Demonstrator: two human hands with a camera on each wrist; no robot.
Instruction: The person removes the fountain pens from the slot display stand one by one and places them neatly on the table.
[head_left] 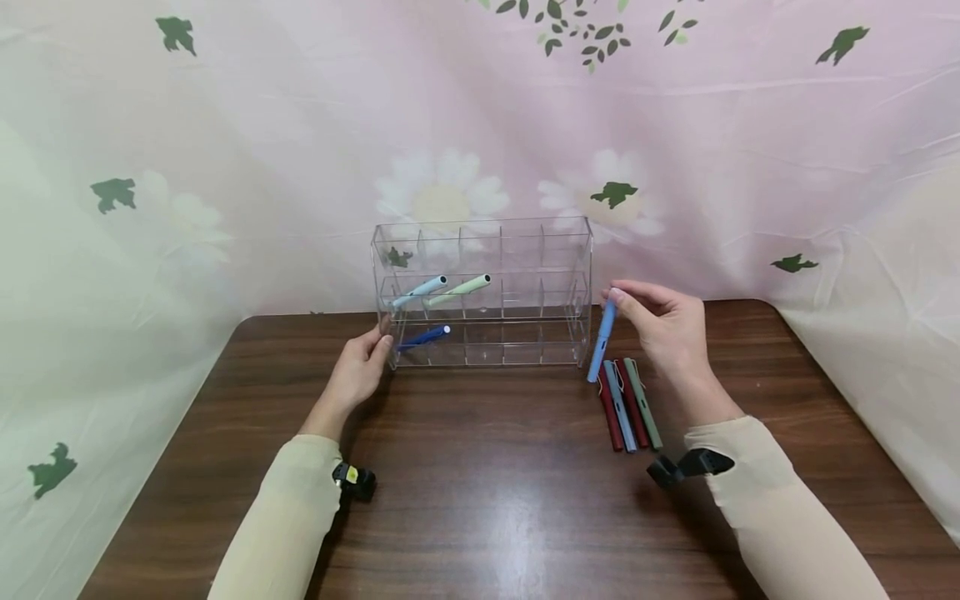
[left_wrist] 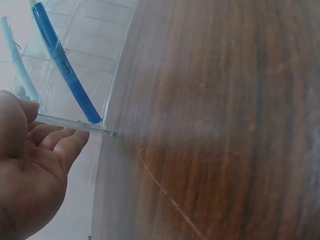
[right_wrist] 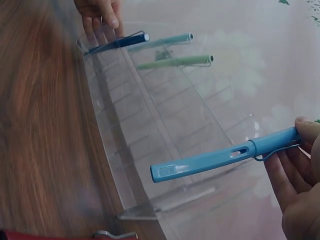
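My right hand [head_left: 672,329] pinches a light blue pen [head_left: 602,340] by its capped end, just off the right side of a clear acrylic pen rack [head_left: 483,354]. In the right wrist view the pen [right_wrist: 210,162] points its barrel end toward the rack. My left hand [head_left: 358,371] grips the rack's left side panel, thumb on one face and fingers on the other, as the left wrist view shows. A dark blue pen [head_left: 424,337] leans in the lower tier. Above it, a pale blue pen [head_left: 418,292] and a pale green pen [head_left: 459,289] lean in the tier behind.
Several pens lie side by side on the wooden table [head_left: 487,500], right of the rack: dark red pens [head_left: 611,412], a grey-blue pen [head_left: 620,408] and a green pen [head_left: 643,407]. A patterned cloth [head_left: 300,167] hangs behind the rack.
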